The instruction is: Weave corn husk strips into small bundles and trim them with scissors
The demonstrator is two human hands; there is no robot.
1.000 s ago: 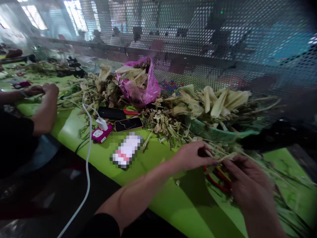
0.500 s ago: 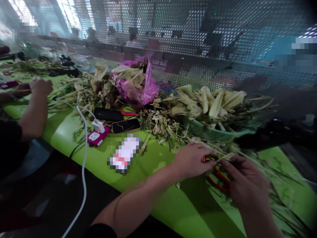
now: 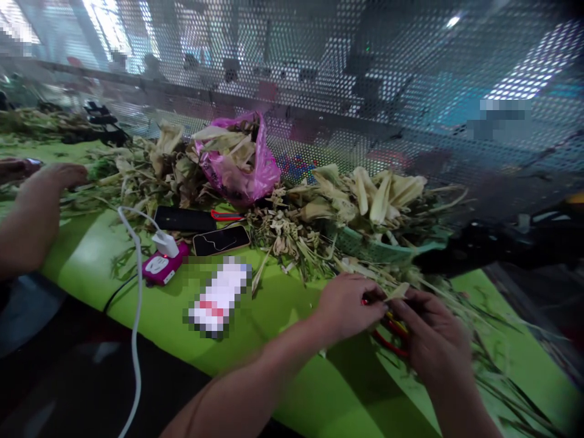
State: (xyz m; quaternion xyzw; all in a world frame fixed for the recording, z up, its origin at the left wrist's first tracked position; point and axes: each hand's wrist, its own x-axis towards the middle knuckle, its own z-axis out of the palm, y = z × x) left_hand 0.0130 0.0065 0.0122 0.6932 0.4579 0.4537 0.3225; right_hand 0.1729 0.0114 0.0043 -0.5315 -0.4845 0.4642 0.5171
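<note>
My left hand [image 3: 347, 304] and my right hand [image 3: 431, 337] meet over the green table [image 3: 283, 316], both pinched on a thin pale plant stem [image 3: 396, 293]. Red-handled scissors [image 3: 387, 340] lie on the table just under the two hands; whether a finger touches them I cannot tell. Loose stalks and dry leaves [image 3: 460, 304] spread out to the right of my hands. A green basket [image 3: 378, 248] heaped with pale husks stands just behind them.
A pink plastic bag [image 3: 241, 164] of husks sits at the back. Two dark phones [image 3: 221, 239], a pink power bank [image 3: 159, 267] with a white cable [image 3: 135, 292] and a blurred white item lie left of my hands. Another person's arm [image 3: 31, 213] rests at far left. A perforated metal screen [image 3: 319, 79] closes the back.
The view has swung slightly left and down. My hands stay together on the stem, shifting a little towards me; the other person's arm moved left.
</note>
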